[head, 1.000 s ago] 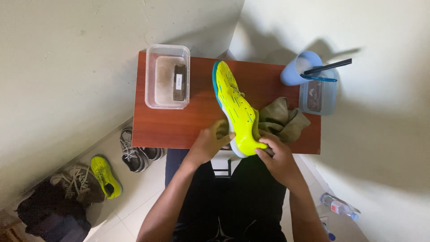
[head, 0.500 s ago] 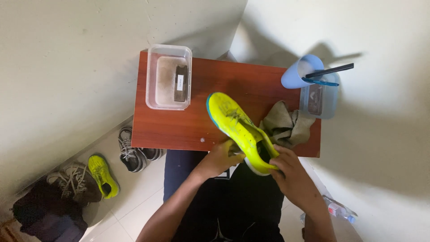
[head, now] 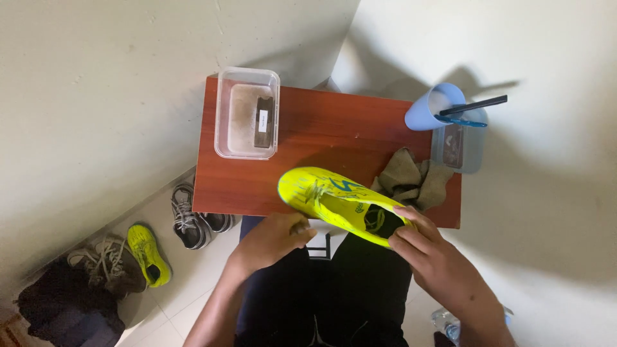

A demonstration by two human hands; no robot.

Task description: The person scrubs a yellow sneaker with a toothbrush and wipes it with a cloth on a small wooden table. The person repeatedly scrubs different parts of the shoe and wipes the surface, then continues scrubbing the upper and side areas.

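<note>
On red table (head: 334,138), clear tub (head: 247,113) holding brush, both hands (head: 273,239) (head: 427,254) fingers closed around yellow shoe (head: 340,202).

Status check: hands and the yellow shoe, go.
Left hand under shoe's side. Right hand grips heel. Neon yellow shoe held over table edge. Nothing in the way.

Ahead of the hands, a clear tub (head: 247,112) on the wooden table (head: 334,138); blue cup (head: 434,106) far right, shoes (head: 193,218) left below.

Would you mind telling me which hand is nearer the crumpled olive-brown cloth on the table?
Right. The right hand sits just below the cloth; the left hand is farther left.
</note>
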